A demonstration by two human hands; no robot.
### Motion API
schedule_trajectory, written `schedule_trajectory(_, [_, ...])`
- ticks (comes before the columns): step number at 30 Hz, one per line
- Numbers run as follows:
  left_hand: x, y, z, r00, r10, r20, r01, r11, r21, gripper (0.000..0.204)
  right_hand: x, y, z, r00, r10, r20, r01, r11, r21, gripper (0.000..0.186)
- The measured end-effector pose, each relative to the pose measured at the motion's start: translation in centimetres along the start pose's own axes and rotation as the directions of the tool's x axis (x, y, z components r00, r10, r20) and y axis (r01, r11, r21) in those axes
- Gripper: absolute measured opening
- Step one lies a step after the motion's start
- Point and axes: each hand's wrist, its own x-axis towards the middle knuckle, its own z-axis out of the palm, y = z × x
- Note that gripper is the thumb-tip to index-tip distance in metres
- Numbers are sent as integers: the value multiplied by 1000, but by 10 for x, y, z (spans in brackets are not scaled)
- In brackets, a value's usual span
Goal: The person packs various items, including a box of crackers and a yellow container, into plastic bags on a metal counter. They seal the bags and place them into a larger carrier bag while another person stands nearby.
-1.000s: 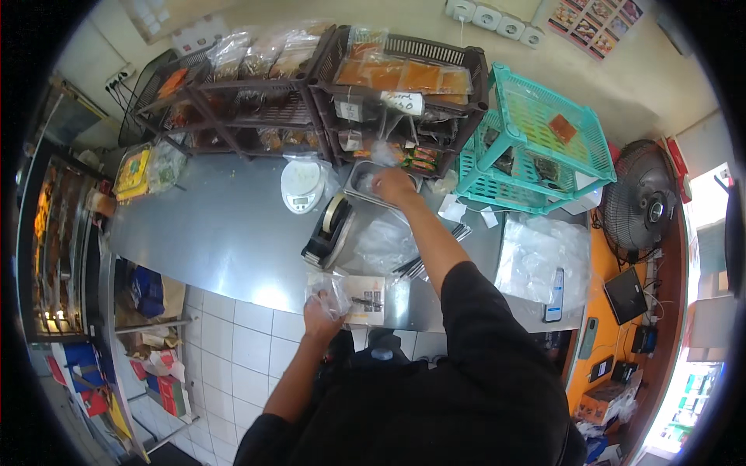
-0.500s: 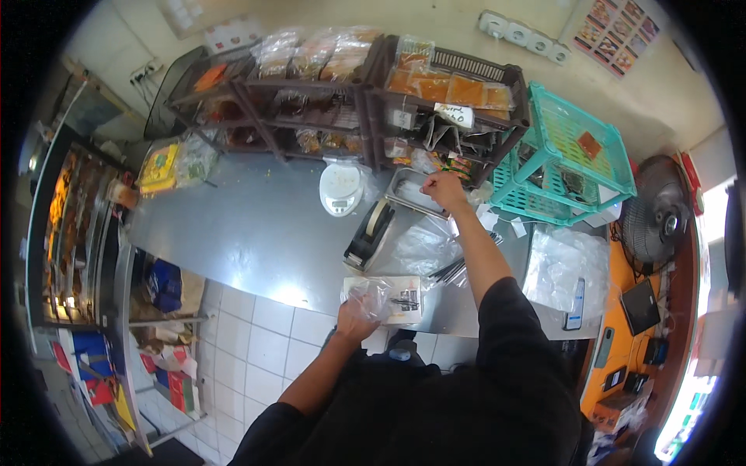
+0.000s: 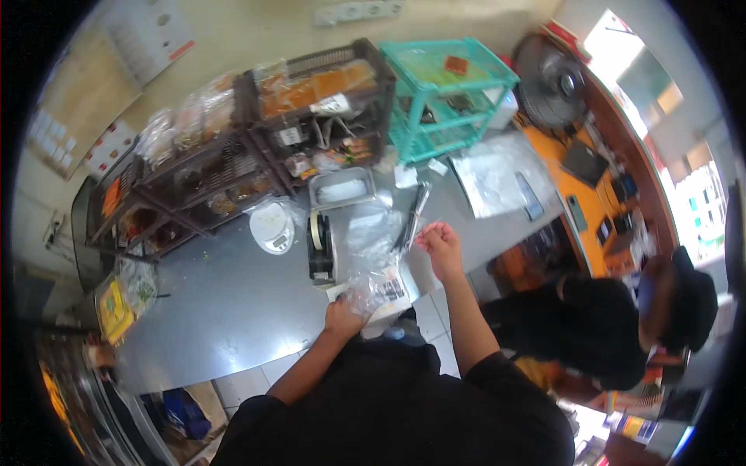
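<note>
My left hand point(image 3: 346, 317) is closed on a clear plastic bag point(image 3: 377, 287) at the table's front edge. Beneath the bag lies a white pad or box point(image 3: 398, 301) with dark print. My right hand point(image 3: 443, 248) hovers over the front edge further right, fingertips pinched together. What they hold, if anything, is too small to make out. Close by on its left is a bundle of thin dark strips point(image 3: 410, 221). Loose clear bags point(image 3: 369, 233) spread between the strips and a black tape dispenser point(image 3: 320, 260). A metal tray point(image 3: 340, 192) with whitish contents sits behind them.
A white kitchen scale point(image 3: 272, 227) stands left of the dispenser. Brown racks point(image 3: 256, 167) of packets and a turquoise rack point(image 3: 408, 116) line the back. Plastic sheets point(image 3: 489, 182) and a phone point(image 3: 530, 196) lie at right. A person in black point(image 3: 575, 326) is at the right.
My right hand has left the metal tray and come back toward the front edge. The view has swung right, bringing a person into sight. My left hand still grips the bag.
</note>
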Motion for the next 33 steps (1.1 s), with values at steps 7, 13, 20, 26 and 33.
schedule_trajectory(7, [0,-6,-8,995,89,53,-86,994,-71,51,-132,70,19,986,-144,-86,74,833,-548,11])
schedule_trajectory(13, [-1,-21,8,977,-8,215,30,994,-102,43,-148,63,57,919,-366,150,219,155,-963,17])
schedule_trajectory(20, [18,-22,-17,973,112,204,-19,912,-409,32,-149,59,51,888,-460,-6,205,407,-890,14])
schedule_trajectory(26, [29,-10,-34,874,-23,486,379,659,-650,28,-168,72,61,885,410,-219,-449,877,-173,16])
schedule_trajectory(33, [5,-7,-18,975,-14,222,180,636,-750,28,-151,68,92,734,594,-330,-573,802,167,12])
